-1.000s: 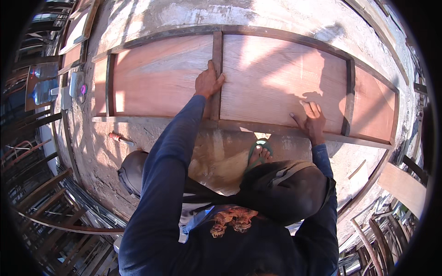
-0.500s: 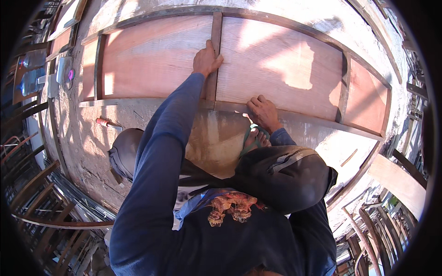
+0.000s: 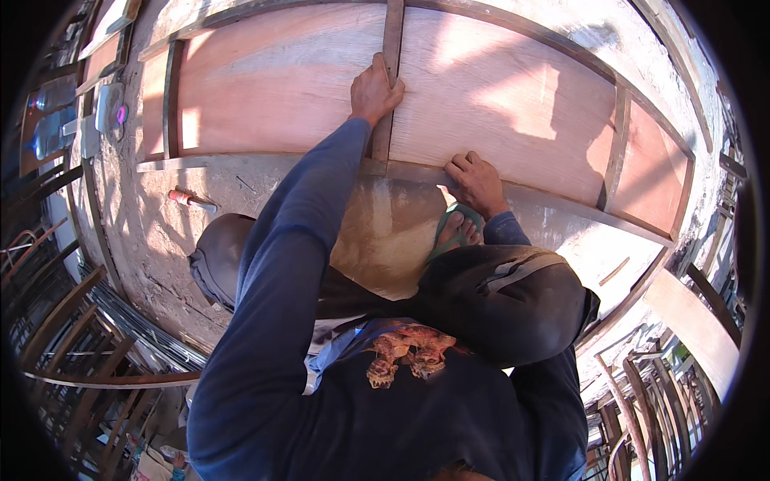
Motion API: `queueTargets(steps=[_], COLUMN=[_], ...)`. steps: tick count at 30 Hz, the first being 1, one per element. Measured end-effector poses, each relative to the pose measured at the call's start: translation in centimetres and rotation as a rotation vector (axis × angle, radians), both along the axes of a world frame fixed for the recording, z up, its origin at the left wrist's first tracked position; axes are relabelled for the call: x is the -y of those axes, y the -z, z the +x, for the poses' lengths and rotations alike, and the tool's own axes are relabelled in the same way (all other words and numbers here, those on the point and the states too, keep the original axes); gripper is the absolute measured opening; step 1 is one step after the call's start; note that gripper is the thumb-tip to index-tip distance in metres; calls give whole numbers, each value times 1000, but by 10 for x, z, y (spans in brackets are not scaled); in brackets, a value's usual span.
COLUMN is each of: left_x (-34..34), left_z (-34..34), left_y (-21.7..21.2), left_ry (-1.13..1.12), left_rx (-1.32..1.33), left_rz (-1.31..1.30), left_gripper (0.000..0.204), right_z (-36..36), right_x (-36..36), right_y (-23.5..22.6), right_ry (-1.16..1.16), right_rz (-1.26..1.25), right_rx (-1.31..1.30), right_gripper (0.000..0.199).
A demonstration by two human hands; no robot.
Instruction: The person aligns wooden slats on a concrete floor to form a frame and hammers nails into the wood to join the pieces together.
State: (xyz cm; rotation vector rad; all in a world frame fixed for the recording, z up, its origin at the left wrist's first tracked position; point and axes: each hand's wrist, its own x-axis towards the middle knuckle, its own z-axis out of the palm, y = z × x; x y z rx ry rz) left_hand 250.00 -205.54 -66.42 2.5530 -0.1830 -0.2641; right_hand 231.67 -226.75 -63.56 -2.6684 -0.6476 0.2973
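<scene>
A long plywood panel (image 3: 273, 88) in a dark wooden frame lies on the ground before me. My left hand (image 3: 375, 90) is closed on the middle crossbar (image 3: 392, 36), with its fingers against the wood. My right hand (image 3: 479, 180) rests lower and to the right, its curled fingers over the near rail (image 3: 553, 204); its grip underneath is partly hidden. Beneath that hand is my foot in a green sandal (image 3: 446, 232). Further crossbars divide the panel near its left and right ends.
A red-handled tool with a metal blade (image 3: 190, 199) lies on the ground at left. Clear plastic bottles (image 3: 54, 132) stand at the far left. Stacked curved wooden pieces (image 3: 68, 321) fill the lower left, and more wood (image 3: 642, 409) the lower right. A pale board (image 3: 696, 321) leans at right.
The panel sits slightly higher and further right in the picture as the view shifts. Both hands keep about the same places on the frame.
</scene>
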Motion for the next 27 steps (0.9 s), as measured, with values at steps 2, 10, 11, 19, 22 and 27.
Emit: queueTargets(steps=[2,10,11,19,22,27], left_x=[-9,-22,-28,-65,-66,-62], left_z=[-1,-31,-37,-149,-169,-166], left_y=[2,-11,-16,-59,-52,-41], left_ry=[5,77,101,259,255,422], left_rx=[0,1,-10,-132,-155,38], left_rz=[-16,80,83,91,171,294], left_gripper=[51,55,53,55,51,42], right_z=[1,-3,1,9,4,4], right_x=[-2,1,3,-4,-20,-49], right_y=[-1,2,2,-4,-3,12], right_ry=[-3,42,27,74,82,-16], right_rz=[27,6,16,148,175,182], right_rx=[-6,-21,-14,64,39,239], right_gripper=[33,35,35,39,52,48])
